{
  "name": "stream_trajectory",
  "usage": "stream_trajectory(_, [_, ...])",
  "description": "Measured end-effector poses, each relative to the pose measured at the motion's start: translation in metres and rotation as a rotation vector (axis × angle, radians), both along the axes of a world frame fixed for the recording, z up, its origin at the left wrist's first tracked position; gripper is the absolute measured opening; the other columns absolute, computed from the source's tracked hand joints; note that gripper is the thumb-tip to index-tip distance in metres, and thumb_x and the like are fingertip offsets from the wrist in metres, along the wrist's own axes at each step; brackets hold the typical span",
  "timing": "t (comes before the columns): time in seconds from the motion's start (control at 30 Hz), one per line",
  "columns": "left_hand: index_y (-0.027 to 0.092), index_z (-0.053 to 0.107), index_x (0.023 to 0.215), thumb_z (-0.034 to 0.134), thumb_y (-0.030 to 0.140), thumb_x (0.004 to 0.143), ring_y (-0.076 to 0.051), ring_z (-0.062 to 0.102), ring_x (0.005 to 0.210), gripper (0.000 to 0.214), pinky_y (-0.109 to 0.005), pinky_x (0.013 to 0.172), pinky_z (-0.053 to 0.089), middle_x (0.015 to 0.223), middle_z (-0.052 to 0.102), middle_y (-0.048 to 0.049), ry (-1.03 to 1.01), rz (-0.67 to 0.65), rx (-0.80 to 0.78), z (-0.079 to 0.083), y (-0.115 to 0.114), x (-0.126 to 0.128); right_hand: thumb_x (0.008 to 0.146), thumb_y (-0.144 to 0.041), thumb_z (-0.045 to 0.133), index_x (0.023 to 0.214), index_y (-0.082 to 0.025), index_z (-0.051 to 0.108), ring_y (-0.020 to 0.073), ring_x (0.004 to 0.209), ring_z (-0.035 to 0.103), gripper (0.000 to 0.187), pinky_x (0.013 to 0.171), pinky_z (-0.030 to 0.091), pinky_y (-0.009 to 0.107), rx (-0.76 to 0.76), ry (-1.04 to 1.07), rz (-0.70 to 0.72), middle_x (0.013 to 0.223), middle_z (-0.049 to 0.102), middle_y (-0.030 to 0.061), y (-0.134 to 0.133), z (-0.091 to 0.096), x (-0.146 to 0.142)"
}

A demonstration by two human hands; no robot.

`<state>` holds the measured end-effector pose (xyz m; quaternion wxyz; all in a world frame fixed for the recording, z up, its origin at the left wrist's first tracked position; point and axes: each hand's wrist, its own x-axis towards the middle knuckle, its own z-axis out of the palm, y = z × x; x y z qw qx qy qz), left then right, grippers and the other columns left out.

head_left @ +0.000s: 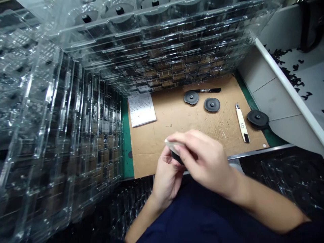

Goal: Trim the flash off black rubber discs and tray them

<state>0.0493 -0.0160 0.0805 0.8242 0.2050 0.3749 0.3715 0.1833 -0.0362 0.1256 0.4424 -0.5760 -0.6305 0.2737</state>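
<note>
My left hand is closed around a small black round part, held just above the near edge of a brown cardboard sheet. My right hand lies over the part from the right, its fingers pinched on a pale flat tool pressed against the part's top. Most of the part is hidden between the two hands. Three similar black discs lie on the bench: one at the back, another beside it, a third off the cardboard's right edge.
Tall stacks of clear plastic trays fill the left and the back. A black marker, a cream utility knife and a printed paper slip lie on the cardboard. A white bench wall rises on the right.
</note>
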Motion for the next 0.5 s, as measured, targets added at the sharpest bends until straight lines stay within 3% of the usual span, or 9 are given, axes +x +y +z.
stream_trajectory(0.07, [0.028, 0.058, 0.120, 0.073, 0.025, 0.074, -0.019, 0.059, 0.112, 0.048, -0.028, 0.097, 0.046, 0.120, 0.064, -0.0032, -0.046, -0.039, 0.002, 0.002, 0.001, 0.000, 0.089, -0.009, 0.050, 0.111, -0.011, 0.063, 0.0114, 0.088, 0.060, 0.025, 0.083, 0.047, 0.023, 0.065, 0.028, 0.031, 0.097, 0.065, 0.0059, -0.004, 0.000, 0.002])
stream_trajectory(0.2, [0.029, 0.061, 0.117, 0.080, 0.029, 0.061, -0.025, 0.060, 0.111, 0.059, -0.034, 0.094, 0.050, 0.119, 0.064, -0.0028, -0.088, -0.071, 0.021, 0.006, 0.006, -0.002, 0.088, -0.007, 0.051, 0.106, -0.014, 0.064, 0.0084, 0.081, 0.059, 0.024, 0.074, 0.047, 0.018, -0.082, 0.019, 0.197, 0.089, 0.065, 0.0024, -0.020, 0.003, 0.019])
stream_trajectory(0.33, [0.028, 0.063, 0.113, 0.082, 0.032, 0.056, -0.021, 0.062, 0.106, 0.060, -0.026, 0.091, 0.050, 0.117, 0.066, -0.0024, -0.114, -0.084, -0.002, 0.007, 0.007, 0.003, 0.087, -0.011, 0.053, 0.105, -0.016, 0.064, 0.0089, 0.070, 0.056, 0.022, 0.066, 0.045, 0.021, -0.177, -0.192, 0.034, 0.082, 0.062, 0.0008, -0.028, 0.011, 0.029])
stream_trajectory(0.43, [0.026, 0.064, 0.113, 0.084, 0.026, 0.058, -0.014, 0.063, 0.101, 0.058, -0.017, 0.086, 0.049, 0.112, 0.067, -0.0012, -0.106, -0.097, -0.090, 0.010, 0.005, 0.005, 0.088, -0.010, 0.052, 0.110, -0.014, 0.063, 0.0128, 0.071, 0.054, 0.025, 0.069, 0.043, 0.027, -0.073, -0.375, -0.056, 0.085, 0.063, 0.0040, -0.017, 0.012, 0.026])
stream_trajectory(0.5, [0.025, 0.063, 0.113, 0.083, 0.025, 0.060, -0.013, 0.063, 0.098, 0.057, -0.017, 0.086, 0.049, 0.108, 0.067, -0.0005, -0.109, -0.111, -0.184, 0.011, 0.006, 0.004, 0.088, -0.011, 0.051, 0.110, -0.015, 0.063, 0.0149, 0.072, 0.051, 0.024, 0.068, 0.041, 0.030, 0.118, -0.401, 0.030, 0.088, 0.065, 0.0056, -0.005, 0.008, 0.025])
